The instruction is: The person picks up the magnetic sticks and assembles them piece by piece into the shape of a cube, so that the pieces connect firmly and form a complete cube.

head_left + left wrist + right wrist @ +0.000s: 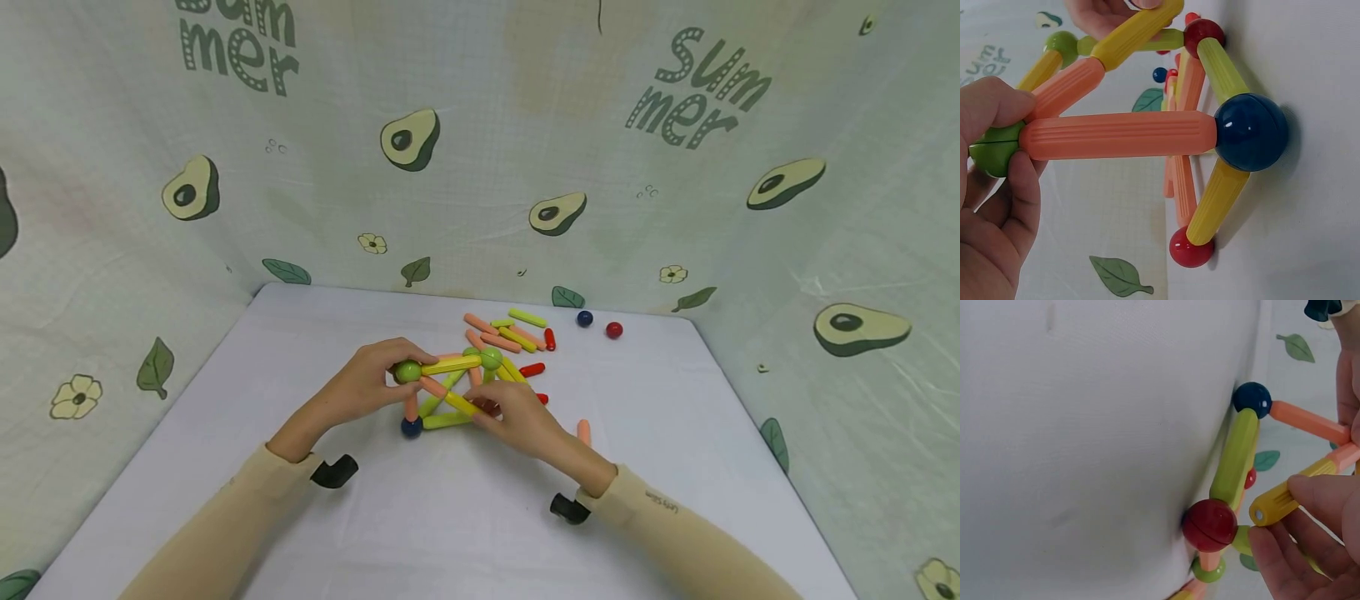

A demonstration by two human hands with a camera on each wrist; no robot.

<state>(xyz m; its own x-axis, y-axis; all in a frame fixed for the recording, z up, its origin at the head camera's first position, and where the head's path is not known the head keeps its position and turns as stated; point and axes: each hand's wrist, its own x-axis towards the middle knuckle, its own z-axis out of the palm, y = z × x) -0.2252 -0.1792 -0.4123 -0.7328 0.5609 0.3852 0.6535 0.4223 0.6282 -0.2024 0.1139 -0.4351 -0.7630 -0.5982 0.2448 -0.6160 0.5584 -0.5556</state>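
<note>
Pale printed cloth (480, 125) walled the rear and both sides of the white tabletop (450, 517). The rod-and-ball frame (447, 419) stood near mid-table, well in from the side edges — room for moving lay in front of it and to either side. The left hand (363, 383) clamped a green ball (994, 150) between thumb and fingers. The right hand (521, 421) pinched a yellow rod (1285, 501), whose far end met an orange rod (1069, 87). Loose rods (527, 317) lay toward the rear edge. A red ball (1210, 525), mostly covered in the head view, appeared whole in the right wrist view — which alone displayed the yellow rod's silvery end disc (1259, 514).
</note>
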